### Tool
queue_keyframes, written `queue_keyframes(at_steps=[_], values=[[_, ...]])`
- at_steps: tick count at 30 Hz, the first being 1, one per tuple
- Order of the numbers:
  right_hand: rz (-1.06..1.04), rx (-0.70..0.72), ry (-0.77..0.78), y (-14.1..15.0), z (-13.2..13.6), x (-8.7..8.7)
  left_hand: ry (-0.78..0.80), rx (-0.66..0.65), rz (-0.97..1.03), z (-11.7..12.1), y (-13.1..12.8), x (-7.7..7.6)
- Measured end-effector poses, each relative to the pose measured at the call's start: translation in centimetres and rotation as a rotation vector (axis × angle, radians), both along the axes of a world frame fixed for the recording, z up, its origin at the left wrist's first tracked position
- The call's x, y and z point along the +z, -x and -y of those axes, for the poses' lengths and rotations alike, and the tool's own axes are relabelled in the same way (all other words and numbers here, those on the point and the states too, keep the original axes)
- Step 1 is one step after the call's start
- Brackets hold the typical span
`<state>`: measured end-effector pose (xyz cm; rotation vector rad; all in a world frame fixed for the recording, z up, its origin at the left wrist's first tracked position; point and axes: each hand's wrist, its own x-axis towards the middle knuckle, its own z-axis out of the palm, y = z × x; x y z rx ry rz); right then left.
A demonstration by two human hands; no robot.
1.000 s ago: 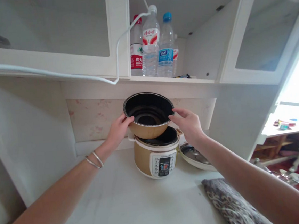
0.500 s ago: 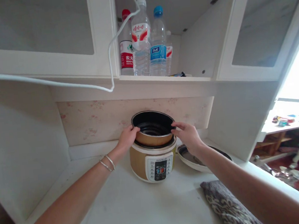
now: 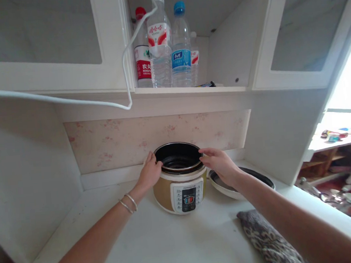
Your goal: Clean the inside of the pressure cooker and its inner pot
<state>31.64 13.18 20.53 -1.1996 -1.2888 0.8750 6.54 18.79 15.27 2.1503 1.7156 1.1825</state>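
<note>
A dark-lined inner pot point(image 3: 178, 158) sits almost wholly down inside a gold and white electric cooker point(image 3: 165, 191), with just its rim standing above the cooker's top. On the left side my left hand point(image 3: 150, 170) grips that rim, thumb over the edge. Opposite it, my right hand point(image 3: 219, 164) pinches the rim between thumb and fingers. Two bracelets circle my left wrist. The cooker's control panel faces me. Behind my right hand lies a round, shallow cooker lid or pan point(image 3: 261, 176), inner side up, partly covered by my forearm.
A grey patterned cloth point(image 3: 264, 234) lies on the white counter point(image 3: 161, 247) near my right forearm. Overhead, several plastic bottles point(image 3: 159, 47) stand in an open cupboard. A white cable point(image 3: 93, 103) hangs across the left. Metal pots point(image 3: 350, 202) stand on the floor at right.
The inner pot has gone down into the cooker; before, it was tilted and raised with its gold outside showing. Both hands came down with it, still at the rim.
</note>
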Motion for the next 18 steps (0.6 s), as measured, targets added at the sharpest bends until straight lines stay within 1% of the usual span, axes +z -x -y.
queue_keyframes(at_steps=[2,4,6,7,8,10,12,13,14,15,16,18], values=[[-0.031,0.047,-0.019,-1.0,1.3,0.1,-0.023,-0.035,-0.046,0.1,-0.3,-0.5],[-0.054,0.075,-0.024,-2.7,2.8,-0.1,-0.017,-0.063,-0.074,0.5,-0.3,-0.6],[-0.025,0.059,0.037,-5.0,4.2,-1.1,0.003,-0.034,-0.073,0.9,0.3,-0.6],[0.013,0.044,0.087,-6.4,4.9,-1.8,0.013,-0.005,-0.070,1.1,0.8,-0.6],[0.062,0.046,0.144,-7.9,5.4,-2.8,0.024,0.024,-0.071,1.2,1.4,-0.7],[0.176,0.135,0.289,-11.1,6.3,-5.0,0.051,0.056,-0.092,1.2,2.9,-1.1],[0.305,0.288,0.449,-14.1,6.6,-7.6,0.063,0.041,-0.124,1.1,4.3,-1.8],[0.381,0.347,0.511,-15.5,6.6,-9.0,0.050,0.017,-0.144,1.1,4.9,-2.1],[0.464,0.373,0.548,-16.6,6.3,-10.3,0.026,-0.012,-0.167,1.0,5.2,-2.4],[0.543,0.367,0.546,-17.5,5.9,-11.7,-0.004,-0.036,-0.190,0.9,5.5,-2.7],[0.599,0.322,0.516,-18.2,5.3,-13.0,-0.034,-0.055,-0.210,0.9,5.6,-3.0],[0.631,0.172,0.419,-18.8,4.0,-15.3,-0.069,-0.078,-0.244,0.9,5.7,-3.3]])
